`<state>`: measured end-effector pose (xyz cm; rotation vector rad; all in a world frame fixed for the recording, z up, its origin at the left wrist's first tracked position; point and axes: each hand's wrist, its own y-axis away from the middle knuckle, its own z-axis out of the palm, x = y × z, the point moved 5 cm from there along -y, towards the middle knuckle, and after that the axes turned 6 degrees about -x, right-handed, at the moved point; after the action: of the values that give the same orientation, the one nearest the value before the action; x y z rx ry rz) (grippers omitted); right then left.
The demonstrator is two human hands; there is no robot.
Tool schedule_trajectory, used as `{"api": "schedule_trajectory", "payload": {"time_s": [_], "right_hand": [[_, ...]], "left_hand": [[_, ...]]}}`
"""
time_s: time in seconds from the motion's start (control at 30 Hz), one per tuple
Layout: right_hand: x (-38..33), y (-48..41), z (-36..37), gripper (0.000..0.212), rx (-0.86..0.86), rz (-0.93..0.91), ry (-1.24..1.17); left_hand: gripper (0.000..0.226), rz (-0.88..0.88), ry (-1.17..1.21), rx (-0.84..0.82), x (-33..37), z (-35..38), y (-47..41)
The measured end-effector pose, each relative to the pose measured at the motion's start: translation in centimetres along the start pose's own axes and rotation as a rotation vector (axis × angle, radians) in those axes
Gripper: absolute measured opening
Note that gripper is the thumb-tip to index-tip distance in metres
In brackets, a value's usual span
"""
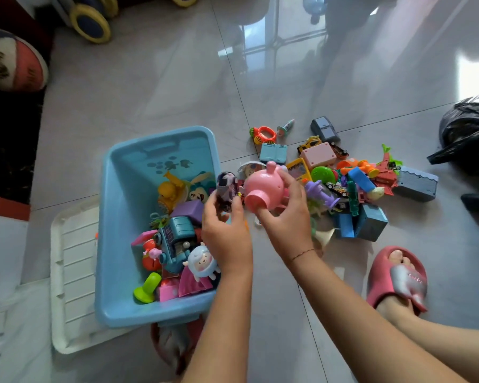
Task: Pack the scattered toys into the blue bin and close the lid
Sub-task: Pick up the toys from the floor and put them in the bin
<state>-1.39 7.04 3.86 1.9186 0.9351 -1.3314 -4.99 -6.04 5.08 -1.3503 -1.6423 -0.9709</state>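
The blue bin (122, 217) stands open on the floor at centre left, partly filled with several toys, among them a blue robot truck (174, 241) and a white sheep figure (202, 262). My left hand (226, 233) hovers over the bin's right rim, closed on a small dark figure toy (226, 186). My right hand (288, 214) grips a pink pig-shaped toy (263, 189) just right of the bin. A pile of scattered toys (351, 186) lies on the tiles to the right. The white lid (72, 272) lies flat, partly under the bin's left side.
A pink slipper on a foot (398, 275) rests at lower right, another foot shows below the bin. A black plastic bag (468, 131) sits at the right edge. A basketball (11, 59) and a ride-on toy's wheels (90, 22) are at upper left.
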Motion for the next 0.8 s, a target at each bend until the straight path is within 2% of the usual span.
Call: {"api": "schedule_trajectory", "payload": {"time_s": [0.13, 0.23, 0.33, 0.4, 0.5, 0.6, 0.7, 0.8], "right_hand": [[-5.0, -0.2, 5.1, 0.081, -0.195, -0.104, -0.064], [-6.6, -0.3, 7.6, 0.086, -0.342, -0.136, -0.084], [-4.8, -0.8, 6.9, 0.079, -0.304, -0.162, 0.051], [-1.3, -1.4, 4.7, 0.068, -0.175, -0.123, 0.152], [6.7, -1.9, 0.1, 0.055, -0.007, 0.086, 0.293], [13.5, -0.9, -3.8, 0.055, 0.002, 0.360, 0.490], [17.1, -0.1, -5.3, 0.066, -0.037, 0.485, 0.576], [17.9, -0.5, -5.5, 0.076, -0.011, 0.463, 0.592]], "left_hand": [[0.039, -0.021, 0.009, 0.243, 0.8, -5.8, -5.2], [0.053, -0.042, -0.019, 0.278, 0.5, -7.7, -8.0], [0.054, -0.029, -0.025, 0.256, 0.4, -6.7, -7.7], [0.049, 0.056, -0.038, 0.209, 0.9, -4.6, -6.0], [0.044, 0.213, -0.084, 0.027, 0.9, 0.9, -2.5], [0.039, 0.267, -0.190, -0.233, -1.2, 6.9, 0.5], [0.047, 0.143, -0.374, -0.411, -5.7, 11.1, 1.0], [0.062, -0.080, -0.611, -0.471, -10.7, 12.7, 0.0]]}}
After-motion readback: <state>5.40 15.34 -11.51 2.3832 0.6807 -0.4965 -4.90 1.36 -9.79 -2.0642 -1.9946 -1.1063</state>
